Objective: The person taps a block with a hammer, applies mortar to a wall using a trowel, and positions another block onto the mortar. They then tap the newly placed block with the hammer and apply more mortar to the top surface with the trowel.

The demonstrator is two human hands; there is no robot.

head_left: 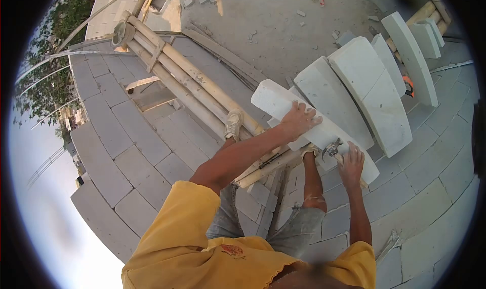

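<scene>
A long white block [273,99] lies aslant in front of me, close to other white blocks. Bent over its upper part is my left hand [302,119], its fingers holding the block. Near the lower end, my right hand [351,166] is closed around the handle of a hammer-like tool, with its fingertips against the block. The tool's metal head [331,148] lies close to the block's face, and the handle's end shows below the hand. Part of the block is hidden behind both hands.
Large white blocks [374,94] stand beyond, with an orange tool [408,86] among them. Bamboo poles [187,76] run past my shoes [233,125]. A gap [152,97] opens in the grey block wall [136,132] at left. Rubble lies on the floor [283,30] above.
</scene>
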